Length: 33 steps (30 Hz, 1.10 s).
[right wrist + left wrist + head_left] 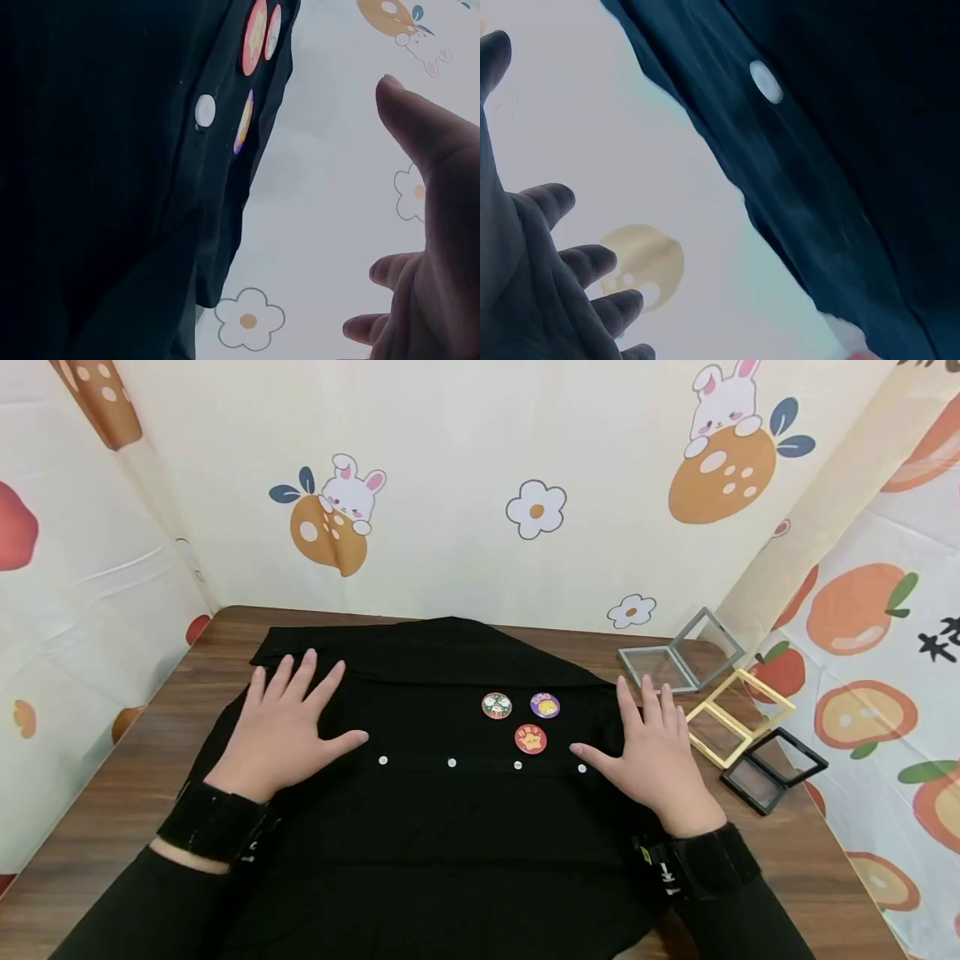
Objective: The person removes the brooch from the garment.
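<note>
A black shirt (450, 827) lies spread over the table, with a row of white buttons (452, 762) across it. Three round badges sit on the cloth above that row: a green one (497, 706), a purple one (545, 705) and a red one (531, 739). My left hand (288, 727), fingers straight and spread, is over the shirt's left part. Over its right part is my right hand (654, 752), fingers also extended, nearest the badges. Neither hand holds anything; in both wrist views a gap shows between the hand (525, 277) and the cloth.
At the table's (795, 860) right side stand three opened frames: a grey one (660, 665), a yellow one (731, 724) and a black one (765, 772). Patterned curtains (450, 485) hang behind and along both sides.
</note>
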{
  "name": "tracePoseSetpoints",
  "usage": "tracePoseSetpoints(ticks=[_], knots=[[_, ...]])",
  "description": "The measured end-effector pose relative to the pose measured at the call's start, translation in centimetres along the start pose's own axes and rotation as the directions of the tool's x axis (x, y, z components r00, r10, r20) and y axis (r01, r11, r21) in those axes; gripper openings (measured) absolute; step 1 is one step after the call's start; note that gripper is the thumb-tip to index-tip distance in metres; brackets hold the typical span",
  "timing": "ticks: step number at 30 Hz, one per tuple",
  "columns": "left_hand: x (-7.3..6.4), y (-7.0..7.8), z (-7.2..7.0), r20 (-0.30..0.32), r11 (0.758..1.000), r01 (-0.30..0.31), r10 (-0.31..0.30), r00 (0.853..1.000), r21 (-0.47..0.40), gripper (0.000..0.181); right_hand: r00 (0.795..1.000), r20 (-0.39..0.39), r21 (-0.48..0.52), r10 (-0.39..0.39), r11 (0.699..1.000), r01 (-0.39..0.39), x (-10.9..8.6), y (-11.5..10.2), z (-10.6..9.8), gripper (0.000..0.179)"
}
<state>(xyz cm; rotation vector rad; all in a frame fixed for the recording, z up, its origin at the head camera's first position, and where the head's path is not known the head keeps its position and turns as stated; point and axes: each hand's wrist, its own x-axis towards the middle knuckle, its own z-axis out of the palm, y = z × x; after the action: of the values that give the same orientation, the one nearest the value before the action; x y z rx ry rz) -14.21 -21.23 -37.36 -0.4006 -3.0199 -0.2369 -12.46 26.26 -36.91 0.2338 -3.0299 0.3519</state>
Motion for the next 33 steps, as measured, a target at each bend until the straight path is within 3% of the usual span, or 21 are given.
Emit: tracePoseSetpoints(ticks=[8,14,23,26,33], knots=[[2.3,2.1,0.4,0.052,0.995,-0.092,0.090,0.995,0.038,0.103,1.000,0.027,-0.029,-0.004,1.000,0.004,0.4,-0.1,0.4,0.116],[3.7,3.4,1.0,0.112,0.987,-0.159,0.162,0.980,-0.031,0.100,0.999,0.022,-0.032,-0.049,0.998,0.050,0.8,-0.2,0.9,0.109],[5.1,6.0,1.8,0.131,0.954,-0.292,0.299,0.945,-0.068,0.093,0.990,0.061,-0.075,-0.128,0.988,0.132,1.4,-0.5,1.8,0.096],[5.7,6.5,2.3,0.121,0.940,-0.338,0.340,0.933,-0.039,0.091,0.985,0.069,-0.104,-0.157,0.981,0.164,1.7,-0.8,1.8,0.091],[7.6,8.6,3.4,0.133,0.890,-0.454,0.445,0.886,0.047,0.084,0.975,0.085,-0.148,-0.205,0.965,0.216,2.6,-1.4,1.8,0.083]])
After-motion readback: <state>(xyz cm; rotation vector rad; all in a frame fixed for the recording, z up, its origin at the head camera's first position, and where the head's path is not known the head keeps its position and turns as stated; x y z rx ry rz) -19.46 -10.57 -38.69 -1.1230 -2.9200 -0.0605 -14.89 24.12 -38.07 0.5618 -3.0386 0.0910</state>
